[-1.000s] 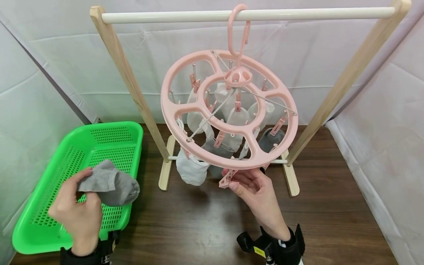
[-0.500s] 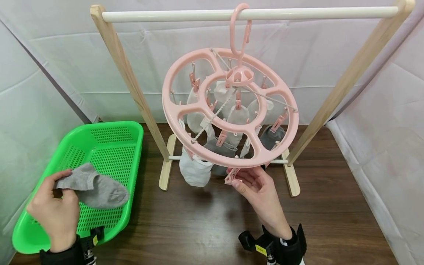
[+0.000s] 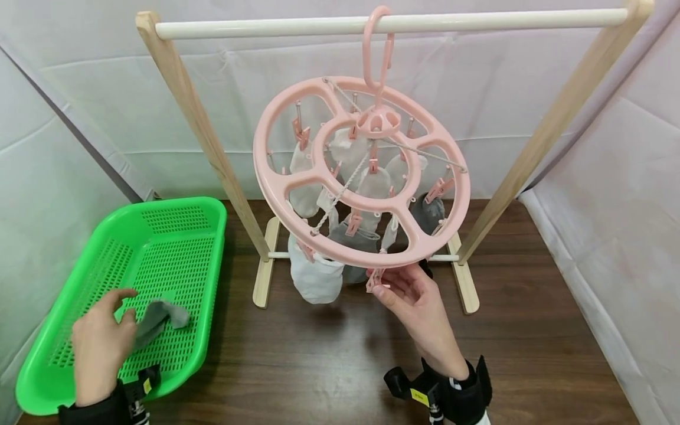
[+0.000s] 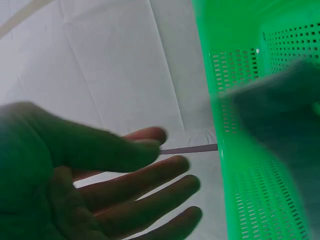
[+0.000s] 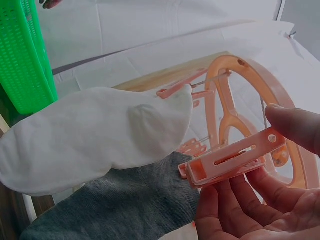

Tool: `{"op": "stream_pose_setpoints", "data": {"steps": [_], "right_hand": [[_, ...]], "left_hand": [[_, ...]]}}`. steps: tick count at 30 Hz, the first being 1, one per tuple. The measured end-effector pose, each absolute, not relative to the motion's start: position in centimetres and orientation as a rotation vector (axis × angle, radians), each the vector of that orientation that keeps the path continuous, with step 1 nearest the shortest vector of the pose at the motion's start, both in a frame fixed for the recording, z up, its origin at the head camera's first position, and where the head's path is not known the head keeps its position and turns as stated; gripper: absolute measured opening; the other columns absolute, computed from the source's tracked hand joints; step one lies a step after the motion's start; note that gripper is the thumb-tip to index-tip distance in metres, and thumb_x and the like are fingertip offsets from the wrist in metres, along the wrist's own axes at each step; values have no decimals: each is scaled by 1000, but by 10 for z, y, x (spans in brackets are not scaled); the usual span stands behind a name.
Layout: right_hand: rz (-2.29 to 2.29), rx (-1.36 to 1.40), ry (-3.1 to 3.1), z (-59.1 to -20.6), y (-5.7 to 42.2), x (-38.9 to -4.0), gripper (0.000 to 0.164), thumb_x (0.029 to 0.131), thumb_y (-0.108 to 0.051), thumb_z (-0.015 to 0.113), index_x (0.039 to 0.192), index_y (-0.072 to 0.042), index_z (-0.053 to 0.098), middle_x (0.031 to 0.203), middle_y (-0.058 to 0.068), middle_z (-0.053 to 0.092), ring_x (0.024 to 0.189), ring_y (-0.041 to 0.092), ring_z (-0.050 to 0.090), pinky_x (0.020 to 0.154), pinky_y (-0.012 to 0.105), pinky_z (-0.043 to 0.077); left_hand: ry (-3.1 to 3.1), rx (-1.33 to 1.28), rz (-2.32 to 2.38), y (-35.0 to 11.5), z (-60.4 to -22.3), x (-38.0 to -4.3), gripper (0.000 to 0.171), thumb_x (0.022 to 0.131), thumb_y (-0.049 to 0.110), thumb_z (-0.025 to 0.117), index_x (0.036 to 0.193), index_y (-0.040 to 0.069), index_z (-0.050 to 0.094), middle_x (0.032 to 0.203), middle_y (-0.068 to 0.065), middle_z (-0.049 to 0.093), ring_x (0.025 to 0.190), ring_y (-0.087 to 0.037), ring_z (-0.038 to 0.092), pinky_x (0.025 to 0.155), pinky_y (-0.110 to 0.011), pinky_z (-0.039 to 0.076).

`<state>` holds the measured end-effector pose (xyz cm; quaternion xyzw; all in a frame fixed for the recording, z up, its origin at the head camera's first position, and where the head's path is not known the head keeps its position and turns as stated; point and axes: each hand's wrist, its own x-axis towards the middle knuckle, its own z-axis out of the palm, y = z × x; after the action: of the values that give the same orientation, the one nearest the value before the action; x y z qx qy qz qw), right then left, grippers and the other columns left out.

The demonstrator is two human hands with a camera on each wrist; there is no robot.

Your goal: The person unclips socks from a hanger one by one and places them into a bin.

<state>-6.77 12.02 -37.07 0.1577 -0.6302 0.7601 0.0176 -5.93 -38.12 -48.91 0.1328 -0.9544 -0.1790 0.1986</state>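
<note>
A grey sock [image 3: 159,321] is in the green basket [image 3: 216,236], right beside my left hand [image 3: 103,345]. The fingers of that hand are spread apart, with nothing between thumb and fingertips. In the left wrist view the sock [image 4: 280,110] is a dark blur over the basket. My right hand [image 3: 419,310] pinches a pink clothespin [image 5: 235,155] under the near rim of the round pink hanger [image 3: 372,258]. The clothespin holds no sock. Close by, a white sock [image 5: 85,140] and a grey sock [image 5: 130,200] hang from other clothespins.
The hanger hooks onto a white rod [image 3: 265,28] between two wooden posts [image 3: 199,130]. Several white and grey socks hang below the ring. The stand's wooden feet [image 3: 264,271] rest on a dark wooden surface [image 3: 297,360]. White cloth [image 3: 611,206] encloses the sides and back.
The left hand moved left over the basket with the grey sock, then let it go; the sock is now down in the basket. The right hand stays at the clothespin.
</note>
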Motion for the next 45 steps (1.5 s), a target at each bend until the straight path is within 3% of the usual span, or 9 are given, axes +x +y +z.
{"op": "stream_pose_setpoints", "data": {"steps": [2, 6, 11, 15, 19, 27, 30, 37, 45], "right_hand": [[2362, 487, -1959, -371, 121, -68, 31, 90, 7, 62, 120, -2, 56, 111, 26, 56, 99, 25, 62, 86, 33, 51], [2366, 459, -1979, -373, 122, -68, 33, 90, 6, 62, 121, -1, 54, 113, 30, 54, 100, 25, 61, 86, 32, 51], [2340, 392, -2052, -374, 123, -70, 37, 90, 4, 64, 125, 1, 51, 118, 25, 54, 103, 24, 60, 87, 31, 50], [2313, 376, -2091, -376, 125, -71, 40, 90, 3, 64, 126, 1, 49, 120, 19, 55, 105, 24, 59, 88, 31, 50], [2288, 398, -2115, -378, 127, -72, 41, 90, 3, 64, 128, 2, 48, 119, 19, 55, 107, 26, 58, 88, 30, 50], [2283, 372, -2146, -379, 131, -74, 54, 91, 2, 64, 138, 1, 37, 126, 14, 53, 114, 22, 56, 91, 31, 49], [2302, 356, -2136, -379, 132, -75, 53, 91, 1, 64, 137, -2, 38, 128, 14, 52, 115, 22, 55, 91, 32, 49], [2278, 383, -2097, -381, 131, -78, 49, 92, 2, 62, 136, -4, 40, 125, 15, 52, 114, 23, 56, 91, 30, 49], [2285, 435, -2002, -381, 132, -79, 46, 91, 10, 57, 133, -2, 42, 125, 16, 51, 114, 22, 56, 92, 31, 48]], "left_hand": [[-2724, 357, -492, -381, -489, -57, 38, 100, 9, 49, 138, 12, 52, 121, -21, 56, 46, -24, 33, 51, -37, 14], [-2725, 349, -468, -377, -488, -54, 41, 100, 14, 50, 141, 15, 49, 104, -14, 59, 45, -22, 24, 48, -36, 12], [-2742, 351, -465, -337, -444, -39, 37, 99, 15, 55, 135, 7, 53, 84, -16, 58, 44, -24, 26, 44, -34, 16], [-2736, 343, -543, -289, -388, -23, 31, 94, 7, 61, 122, -4, 57, 100, -31, 62, 39, -24, 29, 40, -35, 21], [-2726, 358, -559, -263, -362, -13, 29, 92, 5, 63, 117, -7, 57, 107, -33, 61, 40, -21, 35, 42, -35, 25], [-2676, 272, -549, -244, -359, -5, 27, 92, 10, 64, 115, -4, 61, 103, -29, 65, 38, -15, 28, 42, -33, 25], [-2664, 233, -561, -235, -359, -4, 27, 92, 11, 65, 115, -3, 62, 91, -27, 66, 38, -14, 29, 41, -33, 25], [-2606, 108, -588, -214, -361, -5, 31, 87, 10, 71, 114, -3, 63, 100, -27, 66, 38, -8, 31, 39, -32, 27], [-2548, -77, -629, -190, -370, -17, 38, 80, 9, 77, 113, -2, 63, 91, -22, 68, 45, -22, 47, 40, -33, 33]]}}
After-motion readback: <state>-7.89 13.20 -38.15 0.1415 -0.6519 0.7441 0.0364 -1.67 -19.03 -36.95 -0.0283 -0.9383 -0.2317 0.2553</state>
